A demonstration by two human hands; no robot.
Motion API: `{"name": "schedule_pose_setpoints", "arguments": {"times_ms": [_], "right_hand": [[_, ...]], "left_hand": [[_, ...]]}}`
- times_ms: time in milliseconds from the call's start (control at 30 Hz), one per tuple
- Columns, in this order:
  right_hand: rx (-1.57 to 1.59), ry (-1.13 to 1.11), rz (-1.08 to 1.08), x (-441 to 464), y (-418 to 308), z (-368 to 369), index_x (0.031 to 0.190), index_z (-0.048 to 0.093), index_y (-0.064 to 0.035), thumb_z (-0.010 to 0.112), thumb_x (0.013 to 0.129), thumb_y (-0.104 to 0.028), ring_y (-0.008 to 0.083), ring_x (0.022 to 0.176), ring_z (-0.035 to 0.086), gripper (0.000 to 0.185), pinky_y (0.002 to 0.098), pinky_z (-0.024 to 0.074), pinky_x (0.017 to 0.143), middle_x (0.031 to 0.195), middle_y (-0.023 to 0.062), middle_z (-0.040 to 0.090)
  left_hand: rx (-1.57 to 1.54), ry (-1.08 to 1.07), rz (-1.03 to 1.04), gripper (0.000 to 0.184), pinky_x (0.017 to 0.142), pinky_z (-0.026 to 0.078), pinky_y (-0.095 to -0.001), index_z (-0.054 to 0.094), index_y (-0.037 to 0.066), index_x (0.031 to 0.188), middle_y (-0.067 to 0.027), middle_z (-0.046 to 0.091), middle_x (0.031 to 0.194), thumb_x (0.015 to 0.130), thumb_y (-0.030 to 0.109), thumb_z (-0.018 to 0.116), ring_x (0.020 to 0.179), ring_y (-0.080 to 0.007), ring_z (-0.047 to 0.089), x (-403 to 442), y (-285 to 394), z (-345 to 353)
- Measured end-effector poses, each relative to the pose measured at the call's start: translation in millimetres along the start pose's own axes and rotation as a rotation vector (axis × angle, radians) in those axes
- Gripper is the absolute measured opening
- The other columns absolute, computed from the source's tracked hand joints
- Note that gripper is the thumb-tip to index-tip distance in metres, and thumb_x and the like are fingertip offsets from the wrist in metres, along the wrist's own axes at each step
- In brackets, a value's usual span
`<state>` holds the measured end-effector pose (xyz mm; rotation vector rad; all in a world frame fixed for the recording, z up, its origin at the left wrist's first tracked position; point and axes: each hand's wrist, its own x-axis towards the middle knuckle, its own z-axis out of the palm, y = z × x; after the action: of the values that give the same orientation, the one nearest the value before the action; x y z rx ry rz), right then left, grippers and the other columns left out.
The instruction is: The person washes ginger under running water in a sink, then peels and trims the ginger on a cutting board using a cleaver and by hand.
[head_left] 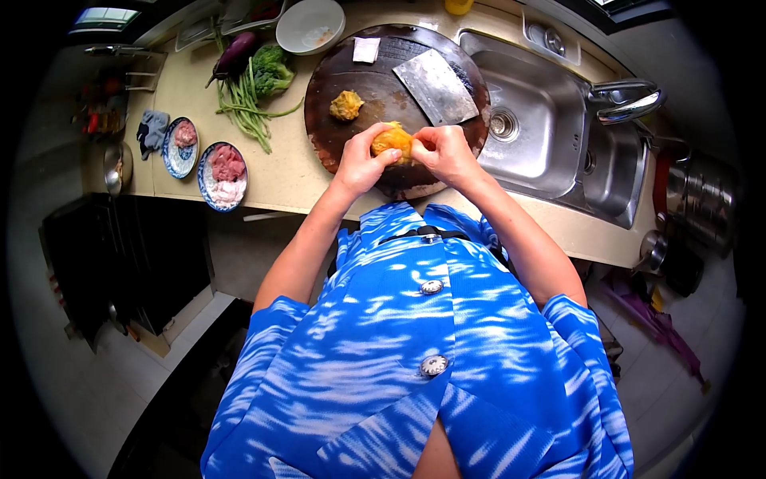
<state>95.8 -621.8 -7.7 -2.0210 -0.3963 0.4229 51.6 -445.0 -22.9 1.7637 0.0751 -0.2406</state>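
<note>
Round board; left grip, right grip hold yellow lump.

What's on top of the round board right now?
On the round board lie a cleaver, a white square and a yellow-brown lump. The left hand and right hand hold an orange lump over its near part. Board surface beneath these is hidden.

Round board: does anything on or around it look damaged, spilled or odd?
The round board looks worn: rough, pale patches show along its left and near rim, against the dark top. No obvious spill shows.
</note>
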Motion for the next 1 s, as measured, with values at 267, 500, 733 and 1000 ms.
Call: {"name": "schedule_pose_setpoints", "arguments": {"times_ms": [267,500,733,1000], "right_hand": [[-0.060,-0.037,-0.057,-1,-1,1,0.068,0.062,0.0043,0.057,0.072,-0.013,0.0349,0.050,0.057,0.019,0.0389,0.0461,0.051,0.058,0.0240,0.053],[-0.045,0.167,-0.026,-4,6,13,0.073,0.065,0.0035,0.057,0.070,-0.010,0.0301,0.051,0.059,0.016,0.0360,0.0466,0.052,0.059,0.0235,0.055],[0.553,0.124,0.332,-5,15,9,0.075,0.067,0.0062,0.055,0.077,-0.009,0.0056,0.043,0.046,0.020,0.0201,0.0349,0.041,0.052,-0.0015,0.053],[1.050,0.094,0.557,-4,12,7,0.076,0.061,0.0047,0.055,0.080,-0.005,0.0030,0.044,0.037,0.012,0.0175,0.0279,0.039,0.057,-0.0022,0.046]], "left_hand": [[0.112,0.016,0.049,0.036,0.074,0.048,-0.0295,0.055,-0.003,0.105,-0.0149,0.064,0.086,0.072,0.008,0.066,0.080,-0.0177,0.062,-2,3,4],[-0.066,0.015,0.056,0.033,0.069,0.048,-0.0259,0.055,-0.001,0.105,-0.0076,0.063,0.088,0.074,0.005,0.065,0.077,-0.0132,0.059,1,-7,6],[-0.602,-0.051,-0.229,0.034,0.057,0.042,-0.0166,0.053,0.007,0.113,0.0024,0.058,0.091,0.080,0.003,0.062,0.073,-0.0036,0.052,-9,0,6],[-0.757,-0.069,-0.246,0.037,0.063,0.045,-0.0187,0.053,0.010,0.114,0.0008,0.057,0.099,0.080,0.000,0.062,0.082,-0.0063,0.054,-13,-1,5]]}}
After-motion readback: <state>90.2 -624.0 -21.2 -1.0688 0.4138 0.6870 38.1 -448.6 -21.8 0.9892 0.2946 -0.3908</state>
